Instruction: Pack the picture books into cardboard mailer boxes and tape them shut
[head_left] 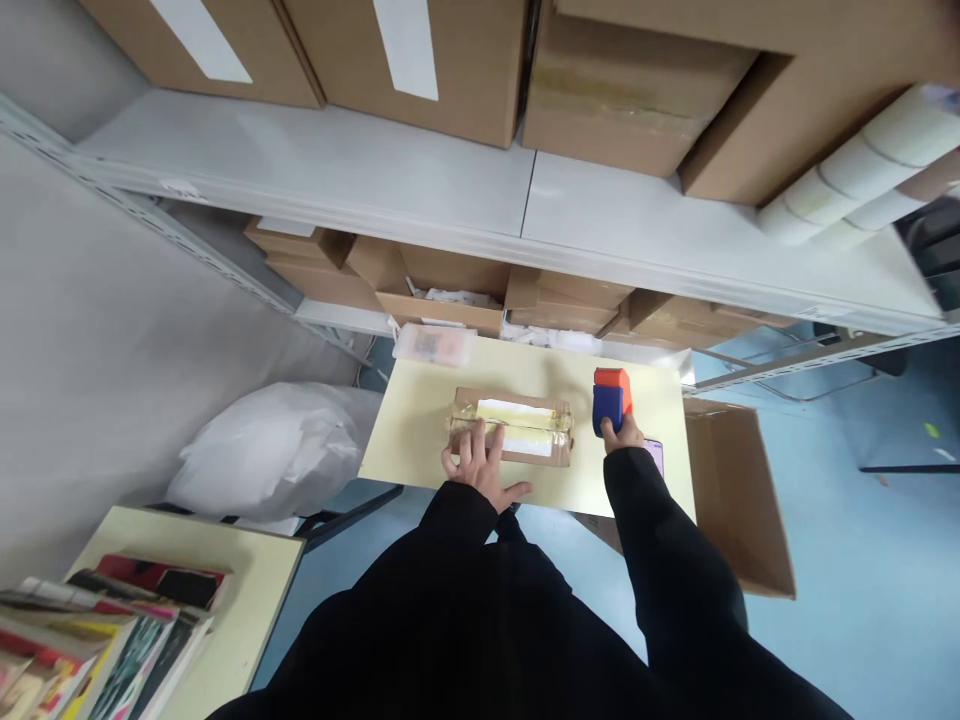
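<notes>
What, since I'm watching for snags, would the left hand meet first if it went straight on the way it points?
The taped carton; the left hand has its fingers on or just above it, depth being unclear.

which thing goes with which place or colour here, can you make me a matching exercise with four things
1. taped box
2. handheld tool
3. books
4. plastic bag

A. on the side table, lower left
B. under the fingers of the left hand
C. whitish, left of the work table
D. orange and blue, in the right hand

Pairs: 1-B, 2-D, 3-A, 4-C
</notes>
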